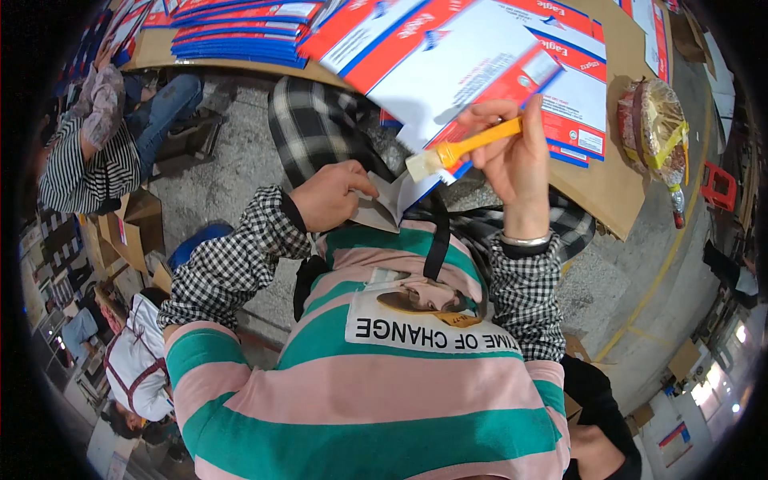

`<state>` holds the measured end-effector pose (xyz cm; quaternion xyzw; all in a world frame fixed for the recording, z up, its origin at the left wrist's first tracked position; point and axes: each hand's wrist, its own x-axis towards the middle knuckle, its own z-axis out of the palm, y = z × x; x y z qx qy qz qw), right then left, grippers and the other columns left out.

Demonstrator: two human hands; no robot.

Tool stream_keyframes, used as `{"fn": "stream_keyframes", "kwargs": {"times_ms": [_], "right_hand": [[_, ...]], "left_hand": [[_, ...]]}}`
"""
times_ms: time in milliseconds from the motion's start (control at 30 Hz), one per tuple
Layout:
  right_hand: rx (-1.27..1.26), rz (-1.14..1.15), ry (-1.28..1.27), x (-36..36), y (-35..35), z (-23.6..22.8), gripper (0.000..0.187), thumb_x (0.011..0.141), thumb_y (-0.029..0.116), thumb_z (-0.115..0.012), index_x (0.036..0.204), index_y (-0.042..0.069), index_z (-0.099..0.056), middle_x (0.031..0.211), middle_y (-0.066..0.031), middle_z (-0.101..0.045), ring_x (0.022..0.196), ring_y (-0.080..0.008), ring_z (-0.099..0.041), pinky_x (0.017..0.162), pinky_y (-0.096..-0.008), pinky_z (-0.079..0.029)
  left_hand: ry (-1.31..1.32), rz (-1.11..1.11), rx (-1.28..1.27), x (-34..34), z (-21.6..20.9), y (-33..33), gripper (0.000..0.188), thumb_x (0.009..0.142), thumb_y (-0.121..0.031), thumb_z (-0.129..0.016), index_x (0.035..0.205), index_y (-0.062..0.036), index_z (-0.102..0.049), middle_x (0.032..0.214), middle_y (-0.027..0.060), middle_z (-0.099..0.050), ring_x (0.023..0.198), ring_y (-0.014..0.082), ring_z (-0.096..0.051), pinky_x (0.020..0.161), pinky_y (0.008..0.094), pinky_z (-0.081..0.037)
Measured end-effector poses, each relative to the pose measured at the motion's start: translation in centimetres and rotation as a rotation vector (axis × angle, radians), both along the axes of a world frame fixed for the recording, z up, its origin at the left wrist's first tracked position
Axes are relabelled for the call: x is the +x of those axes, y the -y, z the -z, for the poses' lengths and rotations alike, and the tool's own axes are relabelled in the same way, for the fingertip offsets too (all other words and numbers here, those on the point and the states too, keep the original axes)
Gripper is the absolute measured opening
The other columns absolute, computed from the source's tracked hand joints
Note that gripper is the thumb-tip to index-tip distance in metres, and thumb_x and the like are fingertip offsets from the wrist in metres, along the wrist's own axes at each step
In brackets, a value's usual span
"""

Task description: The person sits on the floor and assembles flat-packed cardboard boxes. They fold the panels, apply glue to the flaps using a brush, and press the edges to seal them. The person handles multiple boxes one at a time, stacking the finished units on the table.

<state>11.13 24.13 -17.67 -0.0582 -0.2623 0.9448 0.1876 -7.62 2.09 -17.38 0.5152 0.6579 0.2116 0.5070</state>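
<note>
My right hand (512, 156) is closed round the yellow handle of a flat brush (468, 148), its pale bristles pointing left. Under the brush lies a flat printed carton sheet (448, 68) in white, red and blue, sloping from the table toward my lap. My left hand (336, 194) pinches a grey cardboard flap (382, 204) at the sheet's near end, just above my lap. The flap is folded up, with its plain inner side showing. Whether the bristles touch the sheet, I cannot tell.
More flat cartons (572, 96) lie on the brown cardboard-topped table (604, 188), with a stack (240, 32) at the far left. A round container wrapped in plastic and yellow tape (656, 128) stands at the right edge. Beyond is a red stool (718, 186). A person in stripes (80, 176) sits left.
</note>
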Motion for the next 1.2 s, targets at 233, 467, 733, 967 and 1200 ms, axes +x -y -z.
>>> {"fn": "stream_keyframes", "kwargs": {"times_ms": [233, 467, 733, 967, 1200], "right_hand": [[0.430, -0.101, 0.199, 0.2, 2.1, -5.3, 0.016, 0.095, 0.011, -0.054, 0.094, -0.003, -0.062, 0.092, -0.0166, -0.067, 0.079, -0.0200, -0.067, 0.074, -0.0297, -0.055], [0.846, -0.329, 0.535, -1.7, 3.7, -6.3, 0.006, 0.086, 0.006, -0.064, 0.089, 0.000, -0.063, 0.082, -0.0023, -0.066, 0.074, -0.0073, -0.057, 0.066, -0.0218, -0.045], [1.004, -0.488, 0.605, -2.8, 6.1, -4.1, 0.014, 0.086, 0.012, -0.065, 0.088, -0.001, -0.063, 0.076, -0.0079, -0.064, 0.069, -0.0116, -0.058, 0.063, -0.0262, -0.046], [1.064, -0.520, 0.585, -2.5, 7.0, -2.5, 0.017, 0.086, 0.014, -0.065, 0.087, -0.002, -0.062, 0.071, -0.0074, -0.062, 0.065, -0.0104, -0.057, 0.058, -0.0262, -0.045], [1.038, -0.483, 0.625, -2.8, 7.2, -3.1, 0.018, 0.087, 0.014, -0.064, 0.083, -0.003, -0.059, 0.067, -0.0078, -0.060, 0.060, -0.0085, -0.051, 0.054, -0.0254, -0.042]], "left_hand": [[-0.279, 0.168, 0.080, 0.7, -3.3, -1.0, 0.026, 0.071, 0.006, -0.049, 0.088, 0.0030, -0.068, 0.103, 0.0151, -0.058, 0.096, 0.0323, -0.052, 0.087, 0.0394, -0.045], [-0.383, 0.320, 0.082, 0.8, -3.9, -1.2, 0.022, 0.067, 0.003, -0.053, 0.082, 0.0010, -0.069, 0.097, 0.0111, -0.060, 0.092, 0.0288, -0.052, 0.084, 0.0365, -0.043], [-0.404, 0.348, 0.101, 0.7, -3.2, -1.1, 0.020, 0.068, 0.000, -0.054, 0.081, 0.0003, -0.070, 0.091, 0.0096, -0.062, 0.086, 0.0277, -0.051, 0.081, 0.0352, -0.042], [-0.423, 0.361, 0.133, 0.7, -2.6, -0.9, 0.016, 0.069, -0.003, -0.055, 0.076, -0.0012, -0.069, 0.089, 0.0087, -0.061, 0.085, 0.0270, -0.051, 0.081, 0.0356, -0.041], [-0.456, 0.405, 0.114, 0.8, -2.7, -1.2, 0.013, 0.067, -0.004, -0.055, 0.072, -0.0023, -0.068, 0.087, 0.0084, -0.061, 0.084, 0.0268, -0.051, 0.080, 0.0354, -0.041]]}}
